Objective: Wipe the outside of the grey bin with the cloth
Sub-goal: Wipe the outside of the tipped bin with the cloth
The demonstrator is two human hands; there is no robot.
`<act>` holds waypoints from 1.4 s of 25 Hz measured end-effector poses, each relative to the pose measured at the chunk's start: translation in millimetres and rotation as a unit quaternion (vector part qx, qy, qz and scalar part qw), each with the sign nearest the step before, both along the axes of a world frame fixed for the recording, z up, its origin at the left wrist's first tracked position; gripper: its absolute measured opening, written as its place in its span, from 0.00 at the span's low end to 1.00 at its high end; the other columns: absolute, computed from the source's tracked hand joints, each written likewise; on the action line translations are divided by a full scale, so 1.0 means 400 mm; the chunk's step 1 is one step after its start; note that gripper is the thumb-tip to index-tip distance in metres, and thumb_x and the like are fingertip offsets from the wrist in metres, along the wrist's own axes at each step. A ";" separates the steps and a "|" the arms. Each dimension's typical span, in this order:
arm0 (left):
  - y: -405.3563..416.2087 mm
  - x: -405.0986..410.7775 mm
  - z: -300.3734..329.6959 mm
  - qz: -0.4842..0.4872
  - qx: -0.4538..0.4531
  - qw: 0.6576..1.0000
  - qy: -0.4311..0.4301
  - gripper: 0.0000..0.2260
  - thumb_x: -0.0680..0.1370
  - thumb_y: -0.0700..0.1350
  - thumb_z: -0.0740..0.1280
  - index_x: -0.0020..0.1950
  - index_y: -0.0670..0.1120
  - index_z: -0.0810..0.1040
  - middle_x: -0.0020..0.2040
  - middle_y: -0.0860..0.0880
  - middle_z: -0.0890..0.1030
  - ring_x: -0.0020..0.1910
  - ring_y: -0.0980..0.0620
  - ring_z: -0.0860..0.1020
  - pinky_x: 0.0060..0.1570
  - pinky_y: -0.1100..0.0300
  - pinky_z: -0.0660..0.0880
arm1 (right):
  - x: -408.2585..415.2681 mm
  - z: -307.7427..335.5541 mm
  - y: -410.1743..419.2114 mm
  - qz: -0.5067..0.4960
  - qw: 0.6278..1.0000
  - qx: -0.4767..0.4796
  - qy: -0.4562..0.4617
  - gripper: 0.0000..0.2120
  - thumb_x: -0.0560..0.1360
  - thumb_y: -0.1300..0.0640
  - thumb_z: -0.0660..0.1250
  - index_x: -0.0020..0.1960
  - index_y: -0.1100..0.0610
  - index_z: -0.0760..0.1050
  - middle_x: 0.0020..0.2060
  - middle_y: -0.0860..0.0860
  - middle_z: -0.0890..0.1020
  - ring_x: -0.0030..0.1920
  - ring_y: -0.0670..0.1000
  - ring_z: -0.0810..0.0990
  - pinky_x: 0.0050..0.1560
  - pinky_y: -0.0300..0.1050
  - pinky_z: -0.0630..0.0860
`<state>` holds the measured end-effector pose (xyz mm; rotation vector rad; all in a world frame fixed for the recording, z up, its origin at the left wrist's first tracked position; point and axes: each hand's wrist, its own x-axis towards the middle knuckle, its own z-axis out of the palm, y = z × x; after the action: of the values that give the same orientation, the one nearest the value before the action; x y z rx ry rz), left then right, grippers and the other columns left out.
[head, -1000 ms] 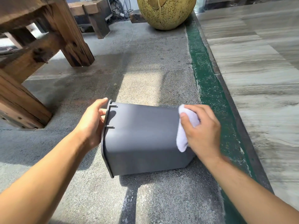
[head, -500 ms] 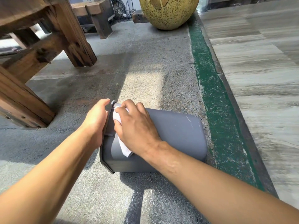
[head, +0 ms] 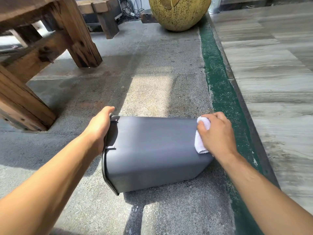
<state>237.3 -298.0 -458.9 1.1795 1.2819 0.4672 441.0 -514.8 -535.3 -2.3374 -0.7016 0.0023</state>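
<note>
The grey bin lies on its side on the concrete floor, its open rim facing left and its base to the right. My left hand grips the rim at the bin's left end, fingers hidden inside the opening. My right hand holds a white cloth and presses it on the bin's upper side at the base end. Most of the cloth is covered by my fingers.
A heavy wooden table leg and frame stand at the left. A large yellow-green speckled pot sits at the back. A green painted strip and a metal edge border the grey tiled floor to the right.
My right hand swept the cloth along the bin's top from the base end to the rim and back to the base end. My left hand stayed on the rim.
</note>
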 end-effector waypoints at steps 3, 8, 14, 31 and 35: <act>-0.010 0.008 0.000 -0.014 0.009 1.000 0.008 0.17 0.82 0.54 0.61 0.41 0.44 0.77 0.25 0.47 0.79 0.22 0.49 0.77 0.27 0.64 0.72 | 0.032 -0.009 -0.027 -0.062 0.995 0.000 0.081 0.13 0.77 0.53 0.66 0.56 0.55 0.84 0.54 0.58 0.81 0.53 0.61 0.79 0.56 0.50 0.75; -0.002 -0.016 0.018 -0.021 -0.038 0.999 -0.008 0.11 0.82 0.49 0.64 0.46 0.44 0.78 0.31 0.45 0.81 0.23 0.49 0.80 0.28 0.62 0.78 | 0.048 -0.041 -0.087 -0.117 0.966 -0.039 0.226 0.10 0.75 0.51 0.69 0.43 0.56 0.85 0.39 0.55 0.87 0.42 0.60 0.85 0.45 0.53 0.83; 0.002 -0.025 0.043 -0.034 -0.014 0.996 -0.083 0.16 0.80 0.50 0.67 0.37 0.45 0.86 0.38 0.43 0.86 0.34 0.44 0.84 0.44 0.54 0.79 | 0.011 0.035 -0.025 -0.106 0.969 0.192 0.114 0.12 0.77 0.51 0.70 0.58 0.51 0.85 0.56 0.51 0.82 0.55 0.53 0.80 0.58 0.43 0.73; -0.018 -0.030 -0.014 -0.025 0.074 0.996 -0.043 0.13 0.77 0.55 0.67 0.46 0.46 0.84 0.45 0.45 0.86 0.44 0.44 0.82 0.50 0.50 0.75 | -0.314 0.160 0.305 0.210 0.970 0.055 -0.106 0.12 0.77 0.54 0.65 0.54 0.61 0.81 0.52 0.58 0.78 0.54 0.61 0.75 0.55 0.56 0.75; -0.013 -0.058 -0.035 0.036 0.044 0.998 -0.022 0.06 0.78 0.47 0.66 0.45 0.46 0.79 0.41 0.43 0.81 0.35 0.44 0.78 0.41 0.54 0.73 | -0.243 0.085 0.233 0.195 0.976 0.010 -0.095 0.16 0.79 0.50 0.63 0.59 0.59 0.81 0.56 0.55 0.78 0.56 0.58 0.74 0.57 0.55 0.75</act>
<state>214.1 -303.3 -472.8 1.1929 1.2798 0.6058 343.8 -421.5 -501.5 -2.1620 -1.2410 -0.0537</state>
